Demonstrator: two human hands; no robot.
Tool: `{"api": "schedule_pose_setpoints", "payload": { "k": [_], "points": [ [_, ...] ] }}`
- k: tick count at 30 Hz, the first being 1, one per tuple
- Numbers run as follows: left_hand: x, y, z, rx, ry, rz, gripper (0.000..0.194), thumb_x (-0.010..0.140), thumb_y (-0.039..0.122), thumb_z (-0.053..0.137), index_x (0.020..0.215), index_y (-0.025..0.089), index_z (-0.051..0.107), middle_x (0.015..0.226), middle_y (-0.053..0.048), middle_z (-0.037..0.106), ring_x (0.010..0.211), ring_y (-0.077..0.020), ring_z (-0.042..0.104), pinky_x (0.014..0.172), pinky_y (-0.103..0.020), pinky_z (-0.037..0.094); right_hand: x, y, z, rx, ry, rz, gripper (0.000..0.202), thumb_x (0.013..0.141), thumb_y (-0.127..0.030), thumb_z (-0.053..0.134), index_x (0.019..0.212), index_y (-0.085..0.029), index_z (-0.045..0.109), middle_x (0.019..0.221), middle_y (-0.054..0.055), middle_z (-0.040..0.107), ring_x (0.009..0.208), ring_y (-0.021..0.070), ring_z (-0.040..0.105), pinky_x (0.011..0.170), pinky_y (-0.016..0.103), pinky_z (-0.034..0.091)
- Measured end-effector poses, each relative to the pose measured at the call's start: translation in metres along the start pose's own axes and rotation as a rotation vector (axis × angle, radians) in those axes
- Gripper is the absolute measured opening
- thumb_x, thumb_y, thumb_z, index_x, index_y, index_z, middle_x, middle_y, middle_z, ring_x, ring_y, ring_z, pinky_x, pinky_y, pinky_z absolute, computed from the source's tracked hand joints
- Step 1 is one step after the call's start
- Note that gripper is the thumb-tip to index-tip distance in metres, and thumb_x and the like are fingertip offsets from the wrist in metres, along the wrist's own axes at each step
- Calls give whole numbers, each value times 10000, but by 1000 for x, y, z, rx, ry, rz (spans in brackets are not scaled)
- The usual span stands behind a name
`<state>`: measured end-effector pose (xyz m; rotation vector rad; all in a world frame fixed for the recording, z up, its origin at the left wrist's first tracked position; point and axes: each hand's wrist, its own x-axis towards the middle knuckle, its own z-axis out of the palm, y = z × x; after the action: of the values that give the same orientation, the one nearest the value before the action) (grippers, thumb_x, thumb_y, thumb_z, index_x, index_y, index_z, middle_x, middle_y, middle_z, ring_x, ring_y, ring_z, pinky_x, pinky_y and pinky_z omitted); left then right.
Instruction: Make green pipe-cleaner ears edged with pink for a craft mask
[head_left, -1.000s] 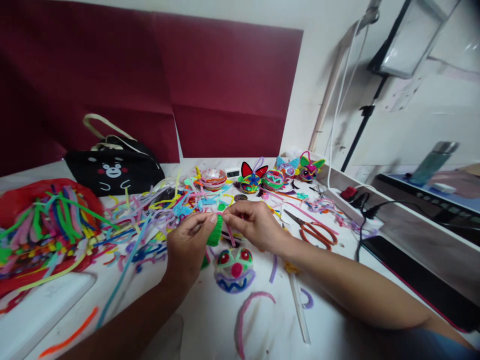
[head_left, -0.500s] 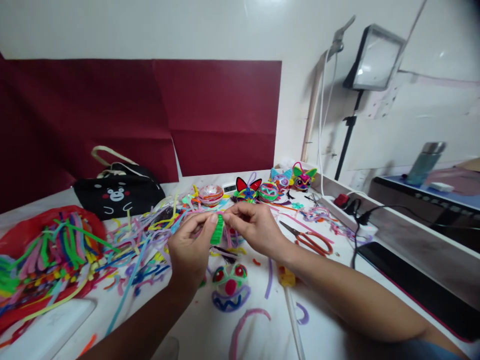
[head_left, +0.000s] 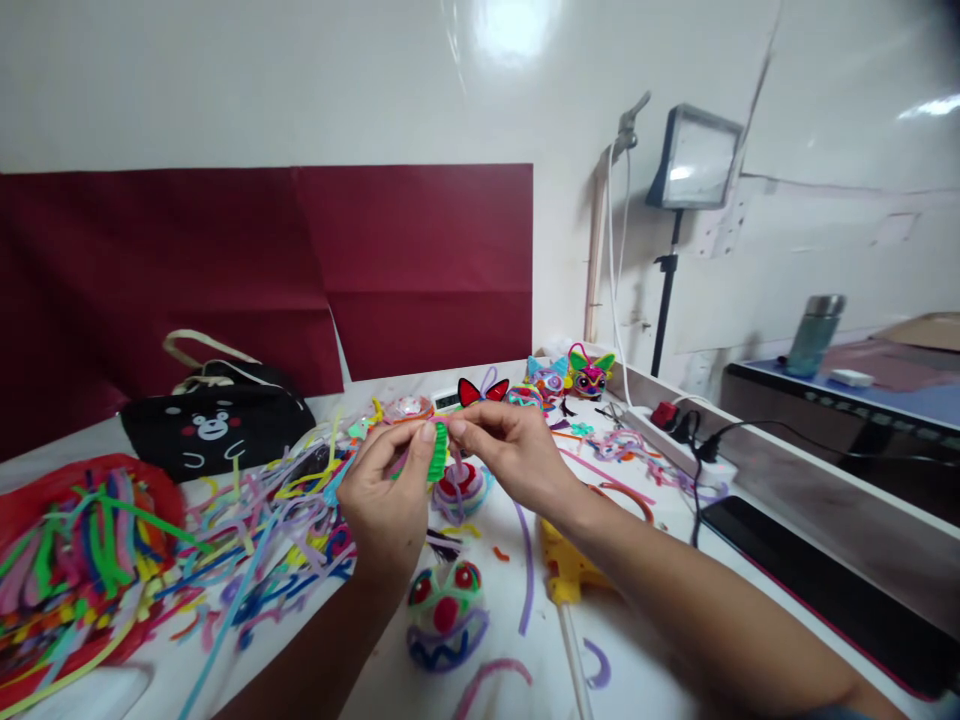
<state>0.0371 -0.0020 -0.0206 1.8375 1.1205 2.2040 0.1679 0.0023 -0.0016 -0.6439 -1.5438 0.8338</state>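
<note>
My left hand (head_left: 386, 495) is closed, pinching a bright green pleated piece of fuzzy pipe cleaner (head_left: 439, 455) between thumb and fingers. Against it, with fingertips pressed together, my right hand (head_left: 517, 455) grips a thin pink strand at the top of the green piece; its fingers partly hide the strand. Behind and below the hands sits a ball with red and lilac trim (head_left: 459, 490). Nearer to me lies a ball decorated as a clown face (head_left: 446, 615), with a red nose and blue zigzag mouth. A yellow glue gun (head_left: 562, 560) rests beneath my right forearm.
Loose pipe cleaners (head_left: 262, 545) cover the left, beside a red bag (head_left: 161, 490) full of more. Finished decorated balls (head_left: 590, 372) stand at the back. Orange-handled scissors (head_left: 630, 495), a power strip (head_left: 709, 460) and a black phone-like slab (head_left: 817, 590) lie right.
The camera view has shifted, so the table's things appear lower and further left. Both hands stay together, and the green piece is turned slightly, showing more of its ridged side.
</note>
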Motion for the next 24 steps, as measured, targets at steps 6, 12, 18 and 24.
{"api": "schedule_pose_setpoints", "payload": {
  "k": [6,12,18,24],
  "points": [
    [-1,-1,-1,58,-12,63,66,830,198,643,823,171,703,807,-10,681,787,-131,623,777,-253,495,-2,4,3,-33,40,-3,161,786,-290,646,782,-135,691,640,9,629,566,110,532,559,240,428],
    [-3,-2,-2,60,-26,50,74,830,200,641,826,160,703,804,-19,675,791,-138,619,796,-266,488,-5,5,6,-70,57,-17,179,823,-281,594,725,-137,637,614,-12,566,562,96,486,536,220,385],
    [-6,-4,-1,6,-40,-91,103,820,258,650,834,174,707,828,-13,675,805,-145,619,791,-259,483,-5,6,7,-62,45,-5,174,819,-276,578,702,-149,589,569,-40,487,520,80,416,498,207,339],
    [-3,-4,1,-235,-114,-385,139,763,307,702,831,186,719,759,15,697,720,-132,623,678,-216,481,3,11,-2,-84,-37,20,130,805,-262,576,747,-148,597,616,-26,527,546,88,451,545,223,376]
  ]
}}
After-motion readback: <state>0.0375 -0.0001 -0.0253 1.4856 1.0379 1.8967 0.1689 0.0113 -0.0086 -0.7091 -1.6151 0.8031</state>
